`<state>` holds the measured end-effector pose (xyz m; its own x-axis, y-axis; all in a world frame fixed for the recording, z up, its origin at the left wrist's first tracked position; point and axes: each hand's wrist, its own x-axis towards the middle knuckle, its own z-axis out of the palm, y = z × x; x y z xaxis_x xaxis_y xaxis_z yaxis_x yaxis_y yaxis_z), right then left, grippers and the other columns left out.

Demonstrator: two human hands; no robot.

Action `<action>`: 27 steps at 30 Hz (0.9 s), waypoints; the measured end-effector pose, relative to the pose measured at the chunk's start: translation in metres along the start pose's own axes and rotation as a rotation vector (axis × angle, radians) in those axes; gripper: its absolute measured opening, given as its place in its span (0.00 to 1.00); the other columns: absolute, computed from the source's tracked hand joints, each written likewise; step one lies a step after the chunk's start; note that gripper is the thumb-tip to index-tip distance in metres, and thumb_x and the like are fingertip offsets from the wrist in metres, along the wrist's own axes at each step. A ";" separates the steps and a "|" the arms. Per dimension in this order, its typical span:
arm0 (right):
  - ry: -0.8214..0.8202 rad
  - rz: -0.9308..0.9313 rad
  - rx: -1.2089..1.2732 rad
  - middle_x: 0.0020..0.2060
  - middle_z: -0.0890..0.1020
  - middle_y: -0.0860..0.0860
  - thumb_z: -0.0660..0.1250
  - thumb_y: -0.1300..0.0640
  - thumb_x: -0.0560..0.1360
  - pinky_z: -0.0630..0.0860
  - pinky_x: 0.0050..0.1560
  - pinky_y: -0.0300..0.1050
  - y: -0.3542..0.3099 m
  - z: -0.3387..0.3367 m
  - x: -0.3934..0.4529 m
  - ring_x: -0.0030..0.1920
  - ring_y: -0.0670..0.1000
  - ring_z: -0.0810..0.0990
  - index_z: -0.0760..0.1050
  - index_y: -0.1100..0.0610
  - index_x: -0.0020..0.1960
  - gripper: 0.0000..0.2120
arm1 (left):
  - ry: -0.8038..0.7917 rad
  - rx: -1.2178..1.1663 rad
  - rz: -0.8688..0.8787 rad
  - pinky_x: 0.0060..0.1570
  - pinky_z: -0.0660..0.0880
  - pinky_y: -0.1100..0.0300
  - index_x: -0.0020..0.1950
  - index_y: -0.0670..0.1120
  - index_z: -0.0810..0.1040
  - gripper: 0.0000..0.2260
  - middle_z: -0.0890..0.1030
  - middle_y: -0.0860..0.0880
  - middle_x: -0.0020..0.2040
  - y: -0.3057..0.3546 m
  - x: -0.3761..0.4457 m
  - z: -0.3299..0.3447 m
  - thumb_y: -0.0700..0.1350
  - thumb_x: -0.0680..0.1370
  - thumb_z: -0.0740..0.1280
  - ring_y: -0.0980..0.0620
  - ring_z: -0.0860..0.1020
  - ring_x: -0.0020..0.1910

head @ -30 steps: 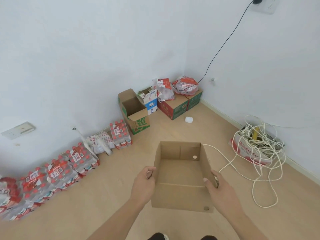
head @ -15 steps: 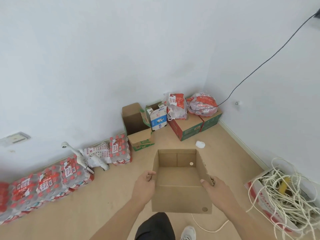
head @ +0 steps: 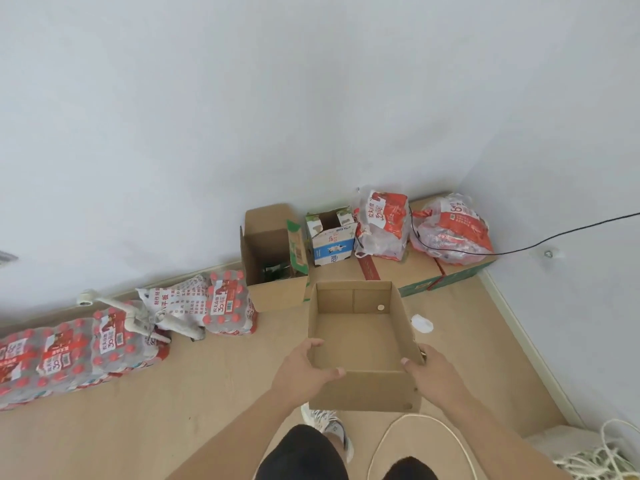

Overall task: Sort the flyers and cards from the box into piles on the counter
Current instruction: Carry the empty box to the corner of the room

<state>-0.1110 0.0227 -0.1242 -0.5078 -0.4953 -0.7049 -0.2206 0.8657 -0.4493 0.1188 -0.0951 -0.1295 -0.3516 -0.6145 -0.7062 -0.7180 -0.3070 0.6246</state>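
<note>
Between the two hands, in the head view, hangs an open cardboard box [head: 360,344], carried in front of the person above a tan floor [head: 173,410]. The left hand [head: 303,370] grips the near left corner, thumb hooked over the rim and into the box, fingers curled on the outer wall. The right hand [head: 431,372] grips the near right corner, thumb lying on the rim, fingers wrapped round the outside; something small and shiny sits against its fingers, too small to name. Both hands are equally close, one to each side, and the box's long axis runs straight away from the body toward the wall [head: 242,133].

The box is plain brown, its top open, its inner floor bare as far as can be seen; no flyers or cards show inside it, and a small round spot marks the far wall. No counter is in sight.

Beyond it stand another open carton [head: 273,258], a blue and white carton [head: 332,244], red printed bags [head: 381,223] on flat boxes, and shrink-wrapped bottle packs [head: 104,344] along the wall. A white cord [head: 426,422] loops on the floor near the person's shoe [head: 332,427].
</note>
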 end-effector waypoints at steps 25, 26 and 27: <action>-0.447 -0.105 -0.385 0.76 0.63 0.52 0.64 0.58 0.77 0.69 0.69 0.47 0.119 0.139 0.496 0.70 0.54 0.70 0.48 0.51 0.81 0.39 | 0.024 0.009 -0.402 0.41 0.71 0.70 0.71 0.57 0.69 0.34 0.44 0.49 0.81 -0.133 0.426 0.203 0.49 0.69 0.80 0.47 0.78 0.60; -0.453 -0.100 -0.379 0.75 0.64 0.52 0.65 0.57 0.76 0.69 0.69 0.46 0.124 0.144 0.507 0.70 0.54 0.71 0.50 0.49 0.81 0.39 | 0.028 -0.011 -0.406 0.40 0.70 0.71 0.71 0.57 0.70 0.33 0.46 0.49 0.81 -0.141 0.435 0.207 0.49 0.69 0.80 0.47 0.76 0.64; -0.453 -0.094 -0.361 0.74 0.65 0.52 0.66 0.55 0.75 0.70 0.68 0.47 0.127 0.148 0.516 0.68 0.54 0.72 0.52 0.48 0.80 0.38 | 0.038 -0.031 -0.402 0.38 0.68 0.73 0.70 0.57 0.70 0.32 0.47 0.50 0.81 -0.147 0.444 0.213 0.48 0.70 0.80 0.46 0.73 0.68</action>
<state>-0.2774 -0.1334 -0.6262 -0.0832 -0.4838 -0.8712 -0.5574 0.7473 -0.3617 -0.0595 -0.1685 -0.6061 -0.0238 -0.4670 -0.8839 -0.7751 -0.5498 0.3114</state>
